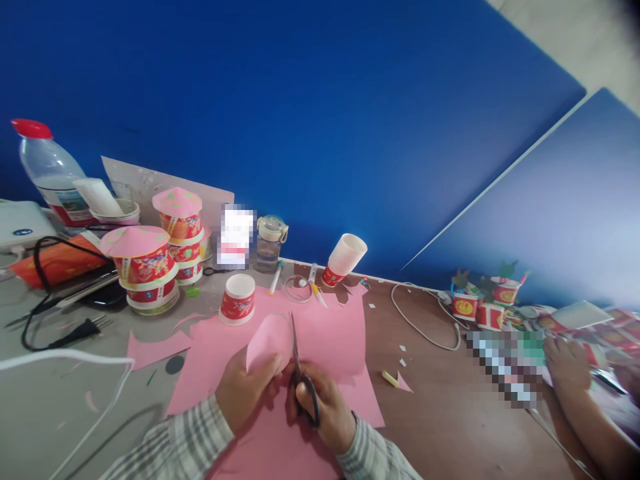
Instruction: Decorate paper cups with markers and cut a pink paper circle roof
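Observation:
My left hand (250,385) pinches a rounded piece of pink paper (270,340), its fingers closed on the lower edge. My right hand (327,407) grips black-handled scissors (307,393), with the blades pointing up and away beside the curved edge of that piece. Under both hands lie large pink sheets (335,333). An upside-down red and white paper cup (238,300) stands on the sheets just beyond my left hand. Parts of the fingers around the scissor handles are hidden.
Paper-cup towers with pink roofs (145,267), a bottle (55,180) and cables stand at left. A glass jar (270,243), markers (276,279) and stacked cups (345,257) line the back by a blue partition (320,133). Another person's hand (567,363) rests at right.

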`<state>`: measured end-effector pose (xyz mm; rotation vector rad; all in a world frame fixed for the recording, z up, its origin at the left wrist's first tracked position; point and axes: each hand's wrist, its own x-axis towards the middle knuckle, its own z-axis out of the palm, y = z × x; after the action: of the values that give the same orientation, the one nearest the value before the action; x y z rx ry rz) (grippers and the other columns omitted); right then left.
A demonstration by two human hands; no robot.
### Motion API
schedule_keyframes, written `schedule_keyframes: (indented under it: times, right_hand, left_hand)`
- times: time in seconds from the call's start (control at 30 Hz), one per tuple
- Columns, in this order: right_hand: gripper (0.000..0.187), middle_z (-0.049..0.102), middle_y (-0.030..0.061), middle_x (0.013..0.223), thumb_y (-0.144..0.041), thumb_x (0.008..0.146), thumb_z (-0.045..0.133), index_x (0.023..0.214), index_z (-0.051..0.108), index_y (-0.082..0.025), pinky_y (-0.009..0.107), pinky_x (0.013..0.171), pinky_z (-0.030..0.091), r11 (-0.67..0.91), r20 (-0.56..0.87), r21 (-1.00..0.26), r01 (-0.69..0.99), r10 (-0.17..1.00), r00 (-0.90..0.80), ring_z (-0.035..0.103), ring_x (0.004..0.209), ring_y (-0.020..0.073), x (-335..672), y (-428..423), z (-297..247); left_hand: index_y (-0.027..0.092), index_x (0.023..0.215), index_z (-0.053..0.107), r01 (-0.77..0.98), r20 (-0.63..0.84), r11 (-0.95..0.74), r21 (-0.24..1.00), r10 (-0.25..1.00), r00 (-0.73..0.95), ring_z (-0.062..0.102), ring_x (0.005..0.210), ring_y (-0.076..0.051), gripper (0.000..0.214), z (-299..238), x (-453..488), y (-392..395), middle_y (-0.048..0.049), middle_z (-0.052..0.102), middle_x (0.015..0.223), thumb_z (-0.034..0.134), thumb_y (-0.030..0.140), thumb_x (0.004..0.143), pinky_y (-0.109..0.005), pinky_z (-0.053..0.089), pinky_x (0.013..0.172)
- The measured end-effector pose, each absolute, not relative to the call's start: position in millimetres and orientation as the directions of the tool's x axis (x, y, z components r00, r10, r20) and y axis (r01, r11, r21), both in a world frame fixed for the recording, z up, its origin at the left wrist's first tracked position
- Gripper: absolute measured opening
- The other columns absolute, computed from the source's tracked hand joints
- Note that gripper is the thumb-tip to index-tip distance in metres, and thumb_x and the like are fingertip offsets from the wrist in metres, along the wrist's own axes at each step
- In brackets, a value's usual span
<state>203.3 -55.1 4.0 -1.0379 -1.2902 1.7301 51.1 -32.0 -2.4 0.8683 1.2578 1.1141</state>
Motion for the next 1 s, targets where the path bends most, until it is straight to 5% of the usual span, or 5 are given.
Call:
schedule_keyframes:
  times: [0.3, 0.6, 1.0]
  right_hand:
    - [0.051, 0.061, -0.0004, 0.049, -0.054, 0.065, 0.065, 0.095, 0.064, -0.013, 0.014, 0.035, 0.031, -0.650, -0.378, -0.662, -0.372, 0.718, -0.584, 0.047, 0.038, 0.0090, 213.6, -43.5, 10.8]
    - [0.047, 0.063, 0.0007, 0.046, -0.052, 0.067, 0.066, 0.093, 0.063, -0.012, 0.013, 0.033, 0.028, -0.390, -0.256, -0.899, -0.197, 0.836, -0.485, 0.043, 0.032, 0.0068, 211.8, -44.0, 11.3]
    - [0.052, 0.061, -0.0008, 0.052, -0.058, 0.068, 0.061, 0.097, 0.061, -0.014, 0.018, 0.044, 0.036, -0.258, -0.211, -0.965, -0.047, 0.870, -0.446, 0.052, 0.043, 0.0105, 212.2, -47.4, 11.6]
  left_hand:
    - [0.015, 0.045, 0.058, -0.337, -0.247, 0.285, 0.897, 0.957, 0.153, 0.048, 0.018, -0.016, 0.022, -8.4, 51.6, -21.3, 0.0013, 0.058, 0.030, 0.061, 0.036, 0.050, -0.025, 0.038, 0.017]
    - [0.014, 0.045, 0.061, -0.333, -0.262, 0.299, 0.894, 0.953, 0.154, 0.051, 0.019, -0.019, 0.023, -7.5, 50.1, -23.0, -0.0010, 0.059, 0.031, 0.062, 0.037, 0.048, -0.031, 0.043, 0.020]
    - [0.014, 0.036, 0.059, -0.281, -0.284, 0.305, 0.910, 0.952, 0.115, 0.050, 0.017, -0.019, 0.028, -1.3, 52.9, -25.2, -0.0019, 0.057, 0.025, 0.063, 0.041, 0.046, -0.030, 0.042, 0.019]
